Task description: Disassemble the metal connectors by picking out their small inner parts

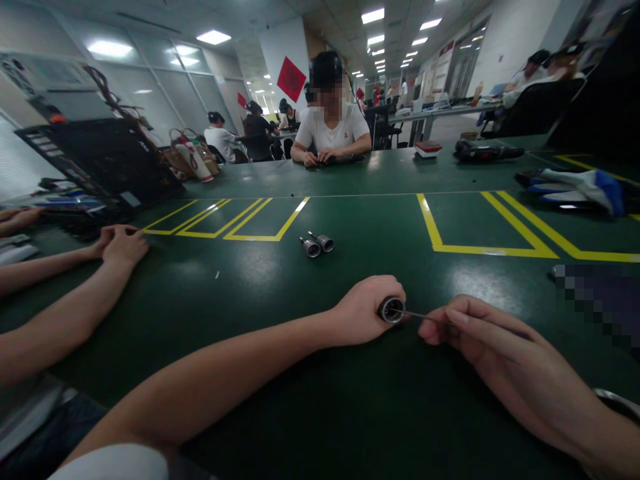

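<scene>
My left hand (369, 308) is closed around a dark cylindrical metal part with a ringed, cup-like open end (391, 310) turned toward me. Between thumb and fingers, my right hand (493, 347) pinches a thin metal rod (420, 315). The rod's tip reaches the part's open end; how deep it goes I cannot tell. What lies under my left fingers is hidden. Beyond my hands, two similar metal parts, each a cup with a narrow stem, lie side by side on the green table: a left one (311, 248) and a right one (326, 243).
Yellow tape outlines (495, 252) mark the green tabletop (240, 313). At left are another person's hands (125, 243). Someone in a white shirt (333, 130) works opposite. Blue-and-white gloves (580, 187), a black tool (487, 151) and a red-and-white box (428, 149) lie at right.
</scene>
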Demonstrator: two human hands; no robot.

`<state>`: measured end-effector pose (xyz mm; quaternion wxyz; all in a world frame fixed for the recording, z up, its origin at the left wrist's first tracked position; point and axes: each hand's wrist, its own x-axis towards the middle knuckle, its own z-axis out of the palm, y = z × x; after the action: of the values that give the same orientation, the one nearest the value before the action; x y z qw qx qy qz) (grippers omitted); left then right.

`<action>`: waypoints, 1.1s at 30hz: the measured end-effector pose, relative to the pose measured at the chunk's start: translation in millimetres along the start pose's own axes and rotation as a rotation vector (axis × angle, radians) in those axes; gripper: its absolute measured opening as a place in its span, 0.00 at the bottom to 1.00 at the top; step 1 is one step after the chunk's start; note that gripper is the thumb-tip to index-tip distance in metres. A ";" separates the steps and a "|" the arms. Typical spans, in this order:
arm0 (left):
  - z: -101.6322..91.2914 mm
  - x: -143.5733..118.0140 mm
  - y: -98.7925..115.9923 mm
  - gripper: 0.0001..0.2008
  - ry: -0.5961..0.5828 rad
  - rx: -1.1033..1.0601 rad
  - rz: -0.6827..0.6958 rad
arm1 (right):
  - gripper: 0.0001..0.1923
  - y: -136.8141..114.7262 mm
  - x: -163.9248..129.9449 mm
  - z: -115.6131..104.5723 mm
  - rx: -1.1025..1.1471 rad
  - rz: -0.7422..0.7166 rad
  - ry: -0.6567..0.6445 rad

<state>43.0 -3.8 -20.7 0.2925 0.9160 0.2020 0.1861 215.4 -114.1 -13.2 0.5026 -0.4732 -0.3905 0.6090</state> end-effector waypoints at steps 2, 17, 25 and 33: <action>0.8 -0.9 1.1 0.05 0.017 0.030 -0.043 | 0.11 0.8 -1.2 1.0 -0.079 -0.032 0.008; -6.8 -1.5 -4.8 0.07 0.015 0.101 -0.068 | 0.11 -3.9 0.3 1.2 0.004 0.037 0.033; -10.7 -2.7 -5.2 0.07 0.008 0.131 -0.094 | 0.12 -1.7 0.6 0.6 -0.031 0.010 0.047; -21.7 -6.1 -9.9 0.06 0.107 -0.035 -0.091 | 0.12 3.3 1.6 -3.6 -0.205 -0.062 0.110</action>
<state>25.3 10.7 -11.7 0.3056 0.8892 0.2555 0.2249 218.1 -113.2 -17.5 0.4907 -0.5427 -0.4371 0.5231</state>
